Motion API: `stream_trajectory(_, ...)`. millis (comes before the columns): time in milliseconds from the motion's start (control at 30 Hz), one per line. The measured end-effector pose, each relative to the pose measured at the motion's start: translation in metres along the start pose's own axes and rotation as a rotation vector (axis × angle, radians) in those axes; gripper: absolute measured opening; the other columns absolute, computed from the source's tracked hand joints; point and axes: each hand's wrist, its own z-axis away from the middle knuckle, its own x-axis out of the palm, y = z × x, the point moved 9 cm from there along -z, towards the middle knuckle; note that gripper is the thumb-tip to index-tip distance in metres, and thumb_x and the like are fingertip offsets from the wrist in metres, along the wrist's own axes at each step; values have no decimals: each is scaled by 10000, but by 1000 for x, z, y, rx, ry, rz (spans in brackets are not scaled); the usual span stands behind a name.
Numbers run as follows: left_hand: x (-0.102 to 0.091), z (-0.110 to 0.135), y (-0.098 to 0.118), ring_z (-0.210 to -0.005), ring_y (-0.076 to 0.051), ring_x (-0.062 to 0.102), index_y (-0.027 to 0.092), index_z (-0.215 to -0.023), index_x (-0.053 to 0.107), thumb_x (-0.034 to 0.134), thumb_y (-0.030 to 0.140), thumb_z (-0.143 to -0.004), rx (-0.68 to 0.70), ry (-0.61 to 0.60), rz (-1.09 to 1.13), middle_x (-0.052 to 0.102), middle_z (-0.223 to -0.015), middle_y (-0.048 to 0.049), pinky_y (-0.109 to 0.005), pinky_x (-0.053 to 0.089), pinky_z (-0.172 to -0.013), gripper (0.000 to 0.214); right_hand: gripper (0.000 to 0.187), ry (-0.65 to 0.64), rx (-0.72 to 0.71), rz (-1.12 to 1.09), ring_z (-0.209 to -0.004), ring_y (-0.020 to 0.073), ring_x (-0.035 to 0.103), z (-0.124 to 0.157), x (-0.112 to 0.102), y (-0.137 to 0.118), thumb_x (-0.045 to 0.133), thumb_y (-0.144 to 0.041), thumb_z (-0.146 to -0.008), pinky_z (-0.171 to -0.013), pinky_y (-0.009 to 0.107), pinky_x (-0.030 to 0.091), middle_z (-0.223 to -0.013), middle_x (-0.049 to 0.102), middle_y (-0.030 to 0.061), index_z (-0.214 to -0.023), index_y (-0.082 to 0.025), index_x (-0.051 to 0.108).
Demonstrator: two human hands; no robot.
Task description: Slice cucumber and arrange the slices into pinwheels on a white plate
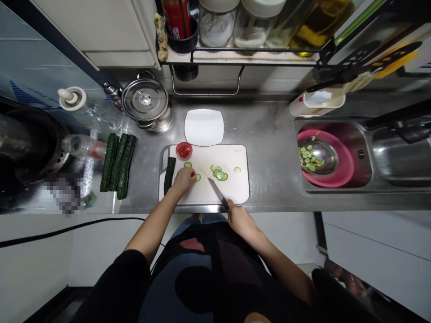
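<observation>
My right hand (241, 219) is wrapped round the dark handle of a kitchen knife (218, 194), whose blade points up and left over the white cutting board (198, 196). My left hand (183, 180) is closed in a pinch at the edge of a cucumber slice (198, 177). Another slice (187, 165) lies just above that hand. To its left rests a dark green cucumber piece (169, 174). A small pile of cucumber slices (220, 174) sits right of the knife tip, with a single slice (237, 170) farther right. A small red bowl (184, 151) stands on the board's upper left.
Behind the board lies a white plate (204, 127). Several whole cucumbers (117, 163) and a lidded steel pot (145, 99) are at left. The sink (365, 134) at right holds a pink basin (346, 163) and a metal bowl (332, 157) of chopped pieces. A jar shelf (242, 56) hangs above.
</observation>
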Motion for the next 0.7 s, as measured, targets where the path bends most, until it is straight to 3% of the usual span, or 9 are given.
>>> stream_trajectory(200, -5, 6, 6, -810, -177, 619, 174, -790, 657, 516, 172, -790, 68, 29, -3, 667, -803, -41, -263, 439, -749, 142, 346, -24, 6, 2, -816, 211, 642, -1, 0, -1, 350, -105, -870, -627, 260, 349, -874, 680, 112, -1189, -148, 479)
stream_trajectory(367, -29, -2, -10, -819, -161, 627, 184, -954, 623, 550, 181, -786, 20, 106, 105, 688, -871, -36, -240, 441, -751, 183, 345, -30, -2, 13, -831, 227, 639, -1, 0, -1, 338, -110, -874, -625, 267, 349, -891, 678, 126, -1183, -145, 487)
stream_trajectory(533, -52, -13, -21, -893, -196, 619, 203, -1039, 588, 503, 144, -797, -35, 131, 5, 677, -939, -53, -263, 440, -761, 263, 358, -33, -26, 13, -834, 225, 637, -1, 2, -5, 338, -92, -864, -634, 267, 354, -896, 674, 125, -1186, -142, 485)
stream_trajectory(700, -55, -15, -18, -942, -223, 589, 199, -1005, 600, 493, 153, -809, -23, 114, -108, 639, -982, -81, -299, 442, -774, 228, 361, -43, -30, 10, -847, 211, 635, 1, 1, -6, 353, -88, -858, -638, 260, 351, -909, 669, 115, -1190, -149, 479)
